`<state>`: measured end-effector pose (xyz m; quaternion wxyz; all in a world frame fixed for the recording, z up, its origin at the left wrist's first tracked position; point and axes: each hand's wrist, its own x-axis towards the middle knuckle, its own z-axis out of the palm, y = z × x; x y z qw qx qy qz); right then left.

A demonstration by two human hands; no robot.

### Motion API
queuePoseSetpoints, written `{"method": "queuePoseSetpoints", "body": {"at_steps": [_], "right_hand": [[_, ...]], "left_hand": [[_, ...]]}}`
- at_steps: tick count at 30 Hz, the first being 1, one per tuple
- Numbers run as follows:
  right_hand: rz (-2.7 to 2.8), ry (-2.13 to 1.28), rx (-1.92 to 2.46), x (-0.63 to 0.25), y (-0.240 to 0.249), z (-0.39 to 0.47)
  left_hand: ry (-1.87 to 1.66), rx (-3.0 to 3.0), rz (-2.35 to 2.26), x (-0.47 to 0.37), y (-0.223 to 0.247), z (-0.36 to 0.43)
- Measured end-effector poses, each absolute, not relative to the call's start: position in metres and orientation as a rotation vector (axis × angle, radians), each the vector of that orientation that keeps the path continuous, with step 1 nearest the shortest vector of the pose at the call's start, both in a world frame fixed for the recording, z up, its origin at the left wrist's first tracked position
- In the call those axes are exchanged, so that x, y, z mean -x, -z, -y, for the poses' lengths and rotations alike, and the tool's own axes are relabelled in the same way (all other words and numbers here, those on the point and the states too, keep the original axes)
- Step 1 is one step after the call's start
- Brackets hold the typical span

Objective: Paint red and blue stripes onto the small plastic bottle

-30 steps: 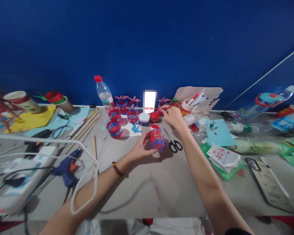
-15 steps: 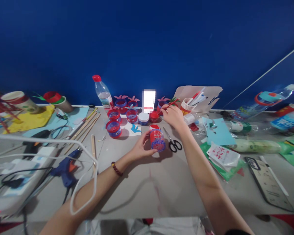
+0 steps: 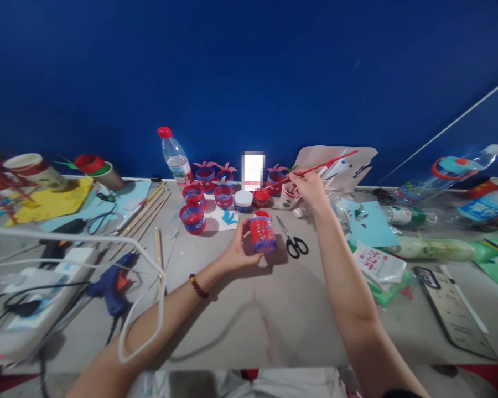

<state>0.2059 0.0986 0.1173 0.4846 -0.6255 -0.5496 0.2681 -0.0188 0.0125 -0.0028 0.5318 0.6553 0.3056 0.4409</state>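
Observation:
My left hand is wrapped around a small plastic cup painted red with a blue-purple band at its lower end. The cup is tilted slightly and held over the table. Between the fingers of my right hand is a long red paintbrush, slanting with its tip down to the left. That tip is close to an uncapped jar of red paint; whether they touch I cannot tell. A jar with a white lid stands beside it. A paper cup is just below my right hand.
Scissors lie right of the held cup. Painted cups and a water bottle stand at back left. A glue gun, power strip and white cable are left; a phone lies right.
My right hand has moved right and its brush has swung to a flatter slant, uncovering the paper cup. My left hand has turned the painted cup slightly and shifted it a little left.

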Motion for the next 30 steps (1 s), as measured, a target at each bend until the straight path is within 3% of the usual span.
{"method": "queuePoseSetpoints", "body": {"at_steps": [4,10,22,30], "right_hand": [[1.105,-0.972,1.258,-0.215,-0.122,-0.096],[1.109,-1.186,1.096,-0.218,-0.137,-0.083],[1.293,-1.068,1.06,-0.204,-0.161,-0.046],[1.272,-0.977,1.029,-0.199,-0.148,-0.017]], "left_hand": [[-1.123,-1.624,-0.794,0.02,0.005,-0.015],[-1.109,-1.66,-0.733,0.023,-0.001,-0.015],[-1.307,-1.846,-0.859,0.021,0.002,-0.014],[-1.279,-1.948,-1.059,0.023,-0.002,-0.015]]}}
